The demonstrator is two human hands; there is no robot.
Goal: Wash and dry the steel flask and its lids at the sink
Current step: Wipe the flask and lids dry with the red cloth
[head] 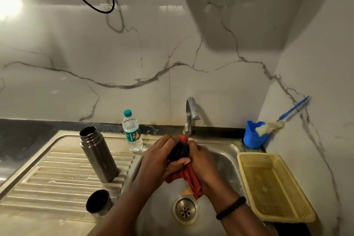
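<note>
Both hands are working over the sink bowl, just in front of the tap. The left hand and right hand are gripping one small black lid between them, with a red cloth wrapped partly around it. The cloth's tail is hanging down toward the drain. Most of the lid is lying hidden under fingers and cloth; its shape is hard to make out. A dark bead band is sitting on the right wrist.

The steel flask is standing upright and open on the ribbed draining board, to the left of the sink bowl. A second lid, a steel cup, is resting mouth-up on the same board, nearer the camera than the flask. A clear water bottle with a teal cap is standing behind the sink bowl, left of the tap.

Right of the sink bowl a yellow mesh basket is lying on the bench. Behind it a blue cup is holding a bottle brush that is leaning on the wall. No water is visibly running from the tap. Both forearms are being cut off by the lower frame edge.
</note>
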